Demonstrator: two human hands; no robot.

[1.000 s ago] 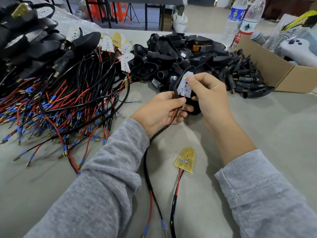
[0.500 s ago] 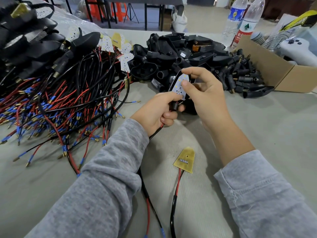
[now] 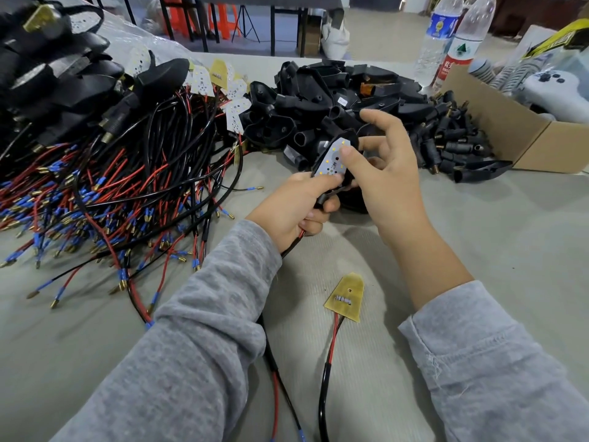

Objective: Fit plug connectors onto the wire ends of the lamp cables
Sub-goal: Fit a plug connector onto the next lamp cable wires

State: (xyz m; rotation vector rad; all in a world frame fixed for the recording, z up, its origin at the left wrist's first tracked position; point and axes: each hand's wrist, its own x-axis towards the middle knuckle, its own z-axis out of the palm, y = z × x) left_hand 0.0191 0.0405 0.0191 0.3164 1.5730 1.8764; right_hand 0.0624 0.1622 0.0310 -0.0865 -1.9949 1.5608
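Head view is showing the left hand (image 3: pixel 293 205) gripping the limp cable (image 3: pixel 288 247) mid-counter, the right hand (image 3: pixel 379 173) thumb-pressing the light, rigid LED board (image 3: pixel 333 161) into its housing, best held by the edges.

Grey surface (image 3: pixel 510 250): wire bundle (image 3: pixel 111 193), black housing heap (image 3: pixel 334 100), cardboard box (image 3: pixel 510 129), two bottles (image 3: pixel 459 43), loose yellow board (image 3: pixel 345 296).
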